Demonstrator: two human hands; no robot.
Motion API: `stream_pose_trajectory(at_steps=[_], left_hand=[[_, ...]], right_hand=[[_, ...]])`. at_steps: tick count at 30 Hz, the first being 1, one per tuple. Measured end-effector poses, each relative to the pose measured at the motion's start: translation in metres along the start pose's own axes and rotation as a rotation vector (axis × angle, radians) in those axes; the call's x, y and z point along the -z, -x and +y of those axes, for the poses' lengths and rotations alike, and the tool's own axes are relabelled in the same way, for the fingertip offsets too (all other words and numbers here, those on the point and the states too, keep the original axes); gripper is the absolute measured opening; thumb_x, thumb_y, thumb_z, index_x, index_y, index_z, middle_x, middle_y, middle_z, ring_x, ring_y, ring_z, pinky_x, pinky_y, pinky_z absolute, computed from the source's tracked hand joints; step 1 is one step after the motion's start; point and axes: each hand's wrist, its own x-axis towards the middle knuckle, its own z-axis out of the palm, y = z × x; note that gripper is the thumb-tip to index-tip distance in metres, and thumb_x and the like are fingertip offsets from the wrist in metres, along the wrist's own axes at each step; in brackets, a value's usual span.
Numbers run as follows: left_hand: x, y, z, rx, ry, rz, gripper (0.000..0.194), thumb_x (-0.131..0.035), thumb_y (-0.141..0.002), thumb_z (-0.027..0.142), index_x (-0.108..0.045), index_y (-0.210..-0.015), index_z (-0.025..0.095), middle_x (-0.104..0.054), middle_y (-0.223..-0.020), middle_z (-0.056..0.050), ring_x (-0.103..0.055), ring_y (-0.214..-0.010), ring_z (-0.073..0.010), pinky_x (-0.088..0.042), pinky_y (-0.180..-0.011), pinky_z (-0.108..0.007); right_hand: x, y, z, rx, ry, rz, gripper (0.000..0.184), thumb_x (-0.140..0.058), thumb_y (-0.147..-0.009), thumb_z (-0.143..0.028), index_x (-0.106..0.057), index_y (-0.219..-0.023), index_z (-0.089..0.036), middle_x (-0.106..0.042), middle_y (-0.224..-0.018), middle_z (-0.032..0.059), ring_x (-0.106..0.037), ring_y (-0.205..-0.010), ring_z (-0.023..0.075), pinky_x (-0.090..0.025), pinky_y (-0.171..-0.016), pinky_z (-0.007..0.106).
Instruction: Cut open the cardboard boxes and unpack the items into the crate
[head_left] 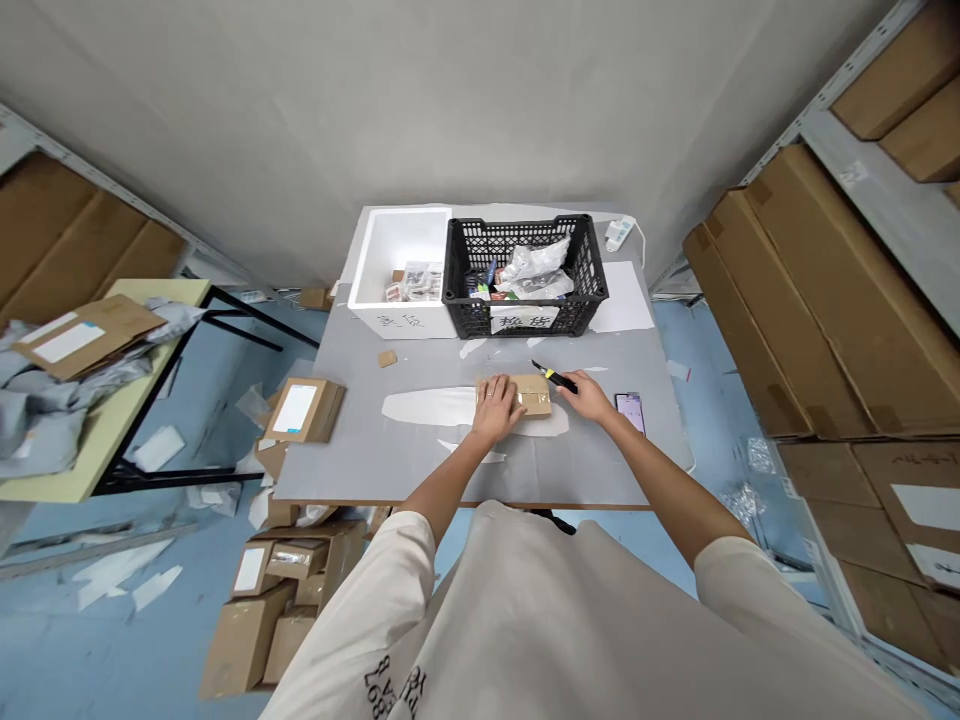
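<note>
The person's left hand [495, 405] lies spread on a small cardboard box [534, 397] mid-desk [360, 470], its grip open and pressing down. The right hand's [586, 395] grip is closed around a yellow-and-black cutter [561, 380], tip just past the box's far edge. Beyond sits a black crate [480, 319]; rightward, near that hand, a phone [630, 410].

Shirt [525, 620]: off-white / pale beige, plain matte cloth, loose cut, soft folds down the front. Short sleeves, same fabric: left sleeve [375, 590], right sleeve [757, 590], both with wide openings. Black lettering [394, 690] on the near left, printed at a slant; "897" readable, rest broken up by creases. Can't tell if it's on chest or sleeve. Forearms bare, both hands ungloved.
</note>
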Motion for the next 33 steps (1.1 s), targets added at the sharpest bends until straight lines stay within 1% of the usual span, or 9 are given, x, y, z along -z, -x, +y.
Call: stream_pose_trajectory(at_steps=[2,5,10,16,21,24,28,30,33], left_hand=[[0.007,0.014,-0.004,0.002,-0.01,-0.005,0.055,-0.055,-0.097,0.045,-0.043,-0.146,0.024,-0.04,-0.157,-0.015,-0.033,-0.147,-0.0328,-0.027,-0.121,-0.051],[0.01,0.031,-0.011,0.076,-0.015,-0.067,0.039,-0.05,-0.099,0.035,-0.049,-0.136,0.024,-0.055,-0.138,-0.015,-0.052,-0.129,-0.0311,-0.042,-0.107,-0.046],[0.007,0.039,-0.021,0.243,0.076,-0.18,0.023,-0.041,-0.102,0.025,-0.053,-0.122,0.025,-0.062,-0.12,-0.01,-0.066,-0.1,-0.0247,-0.05,-0.085,-0.037],[0.006,0.028,-0.025,0.297,0.175,-0.071,0.026,-0.04,-0.104,0.034,-0.052,-0.124,0.023,-0.058,-0.126,-0.011,-0.063,-0.108,-0.0247,-0.05,-0.091,-0.036],[0.007,0.018,-0.02,0.271,0.122,-0.033,0.028,-0.043,-0.1,0.03,-0.054,-0.125,0.022,-0.054,-0.134,-0.013,-0.056,-0.117,-0.0275,-0.045,-0.099,-0.04],[0.008,0.008,-0.006,0.288,0.075,-0.012,0.039,-0.047,-0.099,0.043,-0.051,-0.132,0.022,-0.05,-0.139,-0.014,-0.049,-0.125,-0.0317,-0.041,-0.104,-0.045],[0.005,-0.005,0.019,0.274,0.07,-0.063,0.076,-0.058,-0.09,0.059,-0.034,-0.151,0.021,-0.046,-0.144,-0.018,-0.045,-0.13,-0.0363,-0.038,-0.105,-0.049],[0.003,-0.007,0.026,0.234,0.047,-0.102,0.085,-0.065,-0.086,0.054,-0.027,-0.155,0.021,-0.043,-0.148,-0.02,-0.042,-0.133,-0.0378,-0.036,-0.106,-0.05],[0.004,-0.005,0.023,0.109,0.008,-0.204,0.092,-0.071,-0.08,0.032,-0.02,-0.157,0.024,-0.039,-0.152,-0.018,-0.039,-0.136,-0.0368,-0.034,-0.107,-0.05]], right_hand=[[-0.014,-0.017,-0.016,0.053,-0.033,-0.01,0.041,-0.056,-0.095,-0.042,-0.065,-0.129,-0.02,-0.066,-0.127,0.0114,-0.06,-0.119,0.0272,-0.045,-0.105,0.038],[-0.032,-0.035,-0.033,0.097,-0.032,-0.064,0.036,-0.058,-0.093,-0.041,-0.068,-0.121,-0.021,-0.066,-0.131,0.0098,-0.059,-0.122,0.0287,-0.043,-0.107,0.04],[-0.046,-0.033,-0.037,0.002,0.041,-0.087,0.035,-0.056,-0.093,-0.044,-0.068,-0.118,-0.022,-0.07,-0.123,0.0094,-0.059,-0.12,0.0319,-0.042,-0.105,0.045],[-0.061,0.005,-0.038,-0.102,-0.197,-0.137,0.037,-0.055,-0.094,-0.049,-0.061,-0.121,-0.024,-0.074,-0.112,0.0053,-0.067,-0.098,0.0224,-0.05,-0.088,0.033],[-0.069,0.025,-0.037,-0.151,-0.278,-0.147,0.037,-0.056,-0.093,-0.051,-0.058,-0.119,-0.025,-0.074,-0.106,0.0027,-0.066,-0.093,0.0209,-0.051,-0.086,0.033],[-0.059,0.026,-0.032,-0.199,-0.276,-0.058,0.035,-0.057,-0.092,-0.051,-0.059,-0.115,-0.025,-0.072,-0.107,0.0038,-0.065,-0.096,0.0212,-0.05,-0.088,0.034],[-0.042,0.022,-0.027,-0.221,-0.278,0.031,0.036,-0.057,-0.09,-0.051,-0.061,-0.112,-0.024,-0.069,-0.116,0.0067,-0.064,-0.1,0.022,-0.05,-0.09,0.035],[-0.038,0.021,-0.027,-0.223,-0.282,0.063,0.036,-0.057,-0.089,-0.051,-0.061,-0.111,-0.023,-0.067,-0.121,0.0083,-0.063,-0.102,0.0223,-0.05,-0.091,0.036],[-0.038,0.02,-0.026,-0.231,-0.326,0.097,0.036,-0.058,-0.087,-0.052,-0.062,-0.109,-0.023,-0.066,-0.123,0.0085,-0.061,-0.113,0.0235,-0.049,-0.097,0.038]])
